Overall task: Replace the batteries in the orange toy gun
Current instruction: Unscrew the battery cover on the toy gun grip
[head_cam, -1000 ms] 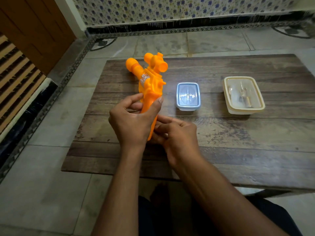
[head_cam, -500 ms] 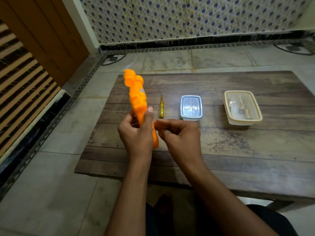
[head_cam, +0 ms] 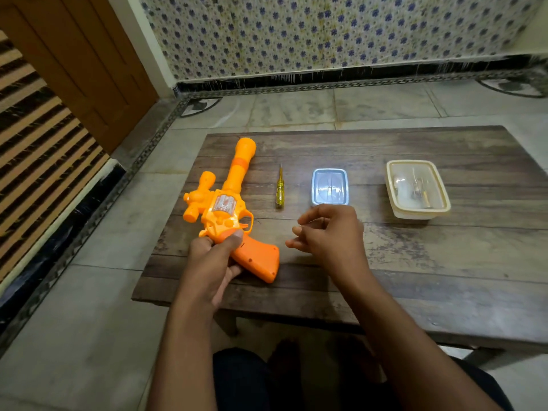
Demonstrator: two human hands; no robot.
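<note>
On the wooden surface (head_cam: 415, 262): orange toy gun (head_cam: 228, 209) lay flat.
Left hand (head_cam: 213, 262) gripped its handle; right hand (head_cam: 326, 232) hovered, fingers loosely curled, holding nothing I could see.

Single view only, head-worn cam, wide-angle. Looks fwd and down from above seated person's lap. Close range: both forearms enter from bottom edge, left hand (head_cam: 212, 262) and right hand (head_cam: 329, 232) mid-frame. Wooden table (head_cam: 415, 262) fills centre and right, near edge toward cam, far edge toward tiled wall (head_cam: 326, 34) at top. Floor (head_cam: 74, 321) visible left and beyond table. Door (head_cam: 74, 54) upper left. Straight lines bow near frame edges, lens distortion. No second view, no overlap to report.
</note>
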